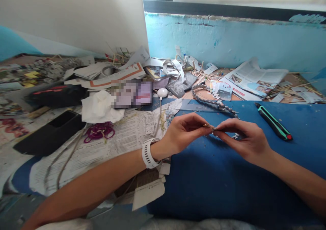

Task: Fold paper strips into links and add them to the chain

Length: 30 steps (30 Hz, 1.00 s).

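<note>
Over the blue mat, my left hand (187, 132) pinches a small folded paper piece (209, 125) between thumb and forefinger. My right hand (248, 141) meets it fingertip to fingertip, its thumb and forefinger closed on the end of a folded-paper chain. Zigzag links of this paper chain (216, 102) curve back across the mat's far edge. Part of the chain passes behind my right hand, and the fingertips hide the exact join. A clear ruler (195, 106) lies beneath the chain.
A black and green utility knife (273, 121) lies at right. Newspaper (252, 77), paper strips and thin sticks crowd the back. At left are purple string (99, 132), a crumpled white tissue (100, 106), a black case (49, 133) and a white charger puck (162, 93) with its cable.
</note>
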Tool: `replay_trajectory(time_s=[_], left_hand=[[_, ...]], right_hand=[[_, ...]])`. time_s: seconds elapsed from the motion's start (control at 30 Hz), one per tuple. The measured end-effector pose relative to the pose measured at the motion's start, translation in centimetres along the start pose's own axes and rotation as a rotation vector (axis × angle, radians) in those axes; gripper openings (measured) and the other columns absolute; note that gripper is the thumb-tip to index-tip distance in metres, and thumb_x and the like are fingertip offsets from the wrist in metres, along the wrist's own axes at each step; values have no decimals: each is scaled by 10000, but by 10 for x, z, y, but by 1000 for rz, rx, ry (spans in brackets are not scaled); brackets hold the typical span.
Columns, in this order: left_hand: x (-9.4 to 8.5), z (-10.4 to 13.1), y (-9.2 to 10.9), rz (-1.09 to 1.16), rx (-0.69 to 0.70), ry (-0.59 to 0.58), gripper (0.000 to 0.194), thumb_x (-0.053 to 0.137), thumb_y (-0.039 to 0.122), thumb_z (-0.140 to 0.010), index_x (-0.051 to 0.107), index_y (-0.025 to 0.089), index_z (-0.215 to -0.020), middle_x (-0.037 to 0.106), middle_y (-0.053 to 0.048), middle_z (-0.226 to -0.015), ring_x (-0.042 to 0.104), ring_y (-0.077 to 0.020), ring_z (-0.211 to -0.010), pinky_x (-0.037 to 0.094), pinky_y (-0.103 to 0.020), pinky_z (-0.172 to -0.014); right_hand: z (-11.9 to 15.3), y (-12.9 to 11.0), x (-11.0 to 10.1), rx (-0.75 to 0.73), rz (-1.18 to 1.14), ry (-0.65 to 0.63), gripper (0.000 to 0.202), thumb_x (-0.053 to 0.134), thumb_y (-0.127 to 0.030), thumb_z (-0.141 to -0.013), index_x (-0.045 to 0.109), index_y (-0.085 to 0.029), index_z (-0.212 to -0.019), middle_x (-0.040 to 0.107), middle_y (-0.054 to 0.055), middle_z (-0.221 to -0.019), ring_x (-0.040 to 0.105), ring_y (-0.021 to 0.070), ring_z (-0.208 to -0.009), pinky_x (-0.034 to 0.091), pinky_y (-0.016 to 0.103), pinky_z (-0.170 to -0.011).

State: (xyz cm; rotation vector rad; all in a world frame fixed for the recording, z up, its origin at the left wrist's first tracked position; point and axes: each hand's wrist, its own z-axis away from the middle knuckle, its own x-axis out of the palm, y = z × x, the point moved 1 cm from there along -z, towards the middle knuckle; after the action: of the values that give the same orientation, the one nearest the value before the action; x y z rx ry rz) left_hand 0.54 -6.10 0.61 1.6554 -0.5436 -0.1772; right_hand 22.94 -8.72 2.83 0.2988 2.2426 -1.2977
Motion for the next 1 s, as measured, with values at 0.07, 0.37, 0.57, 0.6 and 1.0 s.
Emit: replay_trajectory(time_s=[0.07, 0.37, 0.57, 0.6, 1.0], left_hand=[[0, 1, 0, -47, 8, -15, 219, 849, 284, -837, 742, 142, -965, 816, -81, -968, 797, -204, -934, 667, -315, -879], [0, 5, 4, -190, 61, -4, 177, 834, 267, -847, 755, 138, -940, 820, -83, -957, 803, -196, -899, 677, -299, -874], [3, 6, 10, -262, 131, -58, 165, 789, 263, -892, 758, 142, -1000, 803, -94, -1020, 787, -195, -950, 666, -318, -924], [3, 6, 11, -295, 160, -70, 162, 775, 260, -903, 757, 143, -1013, 793, -100, -1037, 781, -195, -957, 664, -321, -922], [3, 7, 11, -592, 356, -23, 119, 719, 232, -928, 714, 158, -835, 779, -91, -924, 746, -156, -790, 627, -268, -736]], right_hand=[[0, 1, 0, -5, 1, -17, 93, 749, -257, -930, 746, -259, -1023, 787, 22, -913, 757, 188, -789, 650, 279, -707], [2, -2, 2, 37, -33, -65, 111, 748, -237, -926, 739, -258, -1035, 780, 8, -906, 744, 172, -777, 618, 255, -672], [-1, -4, 1, -54, 44, -14, 101, 721, -188, -928, 722, -249, -1009, 756, 17, -888, 717, 175, -763, 582, 287, -682], [-2, -5, 1, -78, 55, -2, 111, 720, -178, -923, 712, -251, -1006, 751, 21, -893, 716, 180, -770, 580, 297, -695], [2, -5, 8, -248, 102, 42, 268, 743, -104, -890, 669, -270, -1086, 742, 45, -953, 734, 195, -832, 611, 328, -748]])
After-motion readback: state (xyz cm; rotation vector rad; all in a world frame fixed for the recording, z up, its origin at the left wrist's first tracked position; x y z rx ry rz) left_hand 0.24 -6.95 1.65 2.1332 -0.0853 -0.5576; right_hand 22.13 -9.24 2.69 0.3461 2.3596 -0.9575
